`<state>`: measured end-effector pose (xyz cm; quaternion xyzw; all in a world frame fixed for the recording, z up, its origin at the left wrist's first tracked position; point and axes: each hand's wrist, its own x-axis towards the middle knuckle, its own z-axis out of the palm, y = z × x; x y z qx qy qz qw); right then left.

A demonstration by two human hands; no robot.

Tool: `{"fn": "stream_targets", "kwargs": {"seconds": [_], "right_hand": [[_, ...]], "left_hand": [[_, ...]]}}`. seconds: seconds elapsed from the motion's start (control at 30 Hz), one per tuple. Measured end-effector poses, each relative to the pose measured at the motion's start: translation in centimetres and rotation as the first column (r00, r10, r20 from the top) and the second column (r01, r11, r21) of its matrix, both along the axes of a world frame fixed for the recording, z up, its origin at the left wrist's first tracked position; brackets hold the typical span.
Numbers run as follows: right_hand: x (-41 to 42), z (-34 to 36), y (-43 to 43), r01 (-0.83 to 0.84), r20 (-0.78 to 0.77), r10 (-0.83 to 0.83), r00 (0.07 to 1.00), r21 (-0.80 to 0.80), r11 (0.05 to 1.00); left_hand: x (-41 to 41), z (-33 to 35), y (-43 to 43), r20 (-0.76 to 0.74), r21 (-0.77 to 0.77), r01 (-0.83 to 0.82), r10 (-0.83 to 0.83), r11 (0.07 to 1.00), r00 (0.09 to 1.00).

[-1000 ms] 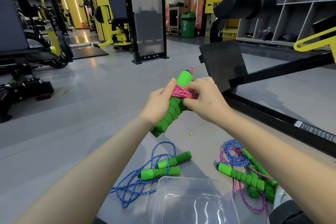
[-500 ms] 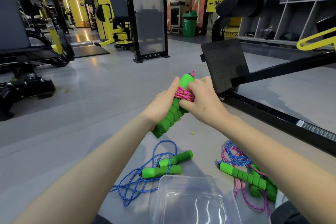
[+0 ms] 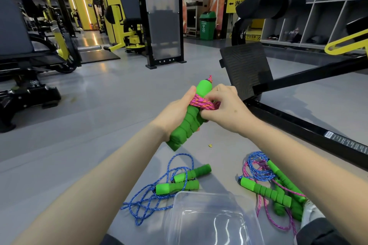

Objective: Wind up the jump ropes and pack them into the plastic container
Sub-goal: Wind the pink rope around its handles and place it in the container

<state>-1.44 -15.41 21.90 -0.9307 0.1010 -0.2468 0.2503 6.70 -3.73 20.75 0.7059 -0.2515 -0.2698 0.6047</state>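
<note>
My left hand [image 3: 175,113] grips a pair of green foam jump-rope handles [image 3: 187,123], held tilted above the floor. Pink cord [image 3: 201,103] is wound round their upper part. My right hand [image 3: 225,109] pinches that cord at the wraps, fingers curled. On the floor below lies a blue jump rope [image 3: 159,191] with green handles, loose. To the right sits a tangled heap of blue and pink ropes [image 3: 272,185] with several green handles. The clear plastic container [image 3: 215,223] stands open at the bottom centre, nothing visible inside.
A black gym machine frame [image 3: 298,123] with a ribbed footplate [image 3: 245,65] runs along the right. More machines [image 3: 29,65] stand at the left. Grey floor spreads between them. A knee in dark trousers and a white shoe [image 3: 312,215] show at the bottom right.
My right hand's fingers have shifted lower over the pink wraps, working the cord. The bundle stays in my left hand at about the same place.
</note>
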Motion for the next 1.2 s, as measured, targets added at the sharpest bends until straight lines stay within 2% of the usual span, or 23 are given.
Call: {"fn": "stream_targets", "kwargs": {"seconds": [0.1, 0.13, 0.2, 0.27, 0.43, 0.5, 0.63, 0.73, 0.83, 0.93, 1.1, 1.2], "right_hand": [[0.3, -0.4, 0.5, 0.026, 0.099, -0.016, 0.995, -0.102, 0.994], [0.3, -0.6, 0.5, 0.023, 0.117, -0.014, 0.993, -0.072, 0.997], [0.1, -0.6, 0.4, -0.046, 0.096, 0.031, 0.995, 0.156, 0.987], [0.1, -0.5, 0.2, -0.146, 0.091, 0.119, 0.989, 0.387, 0.911], [0.1, -0.5, -0.2, -0.305, 0.105, 0.304, 0.947, 0.591, 0.747], [0.1, -0.6, -0.4, -0.309, 0.054, 0.347, 0.936, 0.594, 0.742], [0.5, -1.0, -0.1, -0.238, -0.038, 0.267, 0.963, 0.347, 0.907], [0.6, -1.5, 0.3, -0.233, 0.164, 0.203, 0.965, 0.190, 0.954], [0.8, -2.1, 0.3, -0.169, 0.354, 0.164, 0.921, -0.018, 0.986], [1.3, -3.4, 0.2, -0.062, 0.414, 0.159, 0.896, -0.239, 0.969], [1.6, -3.7, 0.7, 0.049, 0.467, 0.172, 0.867, -0.424, 0.904], [2.0, -3.4, 0.2, 0.163, 0.454, 0.192, 0.870, -0.632, 0.757]], "left_hand": [[0.2, 0.0, -0.2, -0.044, -0.015, -0.019, 0.018, 1.000, 0.999], [0.2, -0.1, -0.2, -0.048, -0.001, -0.016, 0.016, 1.000, 0.999], [0.1, -0.4, 0.1, -0.086, 0.011, -0.018, 0.019, 1.000, 0.996], [0.0, -0.5, 0.3, -0.135, -0.009, -0.043, 0.041, 0.999, 0.990], [0.5, -0.3, 0.5, -0.171, -0.007, -0.025, 0.024, 1.000, 0.985], [0.5, -0.5, 0.7, -0.180, 0.017, -0.018, 0.020, 1.000, 0.983], [0.0, -0.6, 0.5, -0.244, -0.059, -0.028, 0.013, 0.998, 0.970], [0.2, -0.4, 0.2, -0.287, -0.113, -0.046, 0.011, 0.993, 0.958], [0.1, -0.1, 0.0, -0.389, -0.240, -0.049, -0.049, 0.969, 0.920], [-0.1, -0.2, 0.0, -0.443, -0.320, -0.093, -0.063, 0.943, 0.894], [0.5, -0.9, 0.3, -0.392, -0.285, -0.132, 0.010, 0.949, 0.920], [1.0, -1.4, 0.3, -0.284, -0.218, -0.117, 0.051, 0.969, 0.957]]}}
